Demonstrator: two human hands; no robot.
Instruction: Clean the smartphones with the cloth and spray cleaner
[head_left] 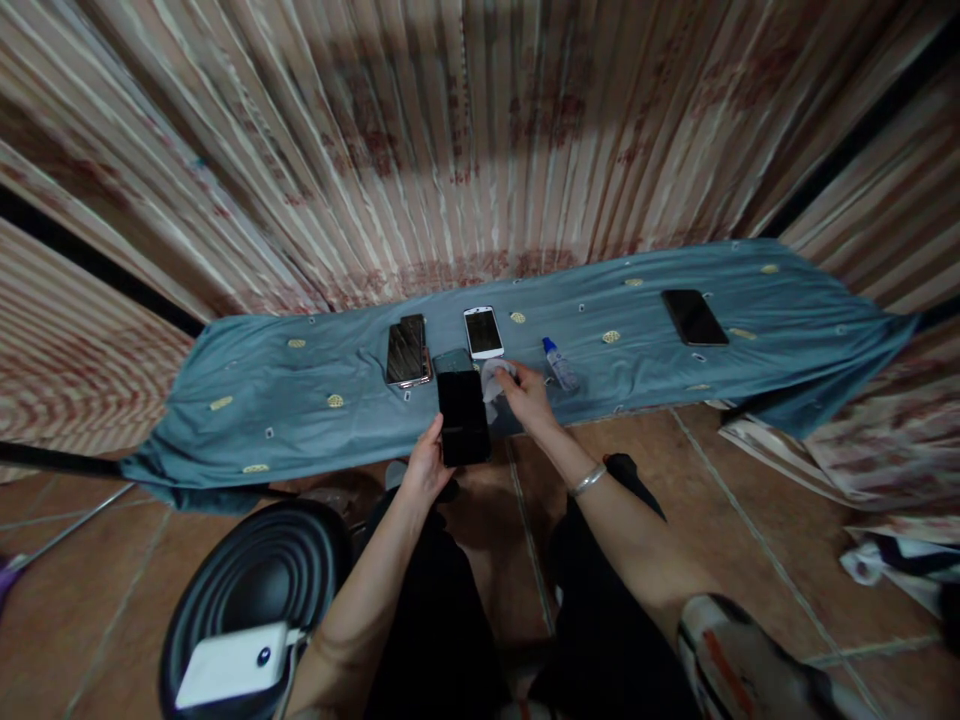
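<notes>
My left hand [429, 462] grips a black smartphone [463, 418] by its lower left edge, its dark screen facing up. In my right hand [526, 395] a pale grey cloth [495, 380] is pinched, just off the phone's upper right corner. Behind the held phone lies a flat, see-through or greyish piece [454, 361], partly hidden. Beyond it rests a white smartphone [483, 332]. Stacked dark phones [407, 350] lie to the left. Right of my right hand is a small clear bottle with a blue cap [560, 364].
A blue-green patterned cloth [315, 440] covers the long narrow table. Farther right lies a black tablet or large phone [694, 318]. A black round stool [262, 560] at lower left bears a white power bank [232, 665] with a cable. Pleated curtains [420, 150] hang behind.
</notes>
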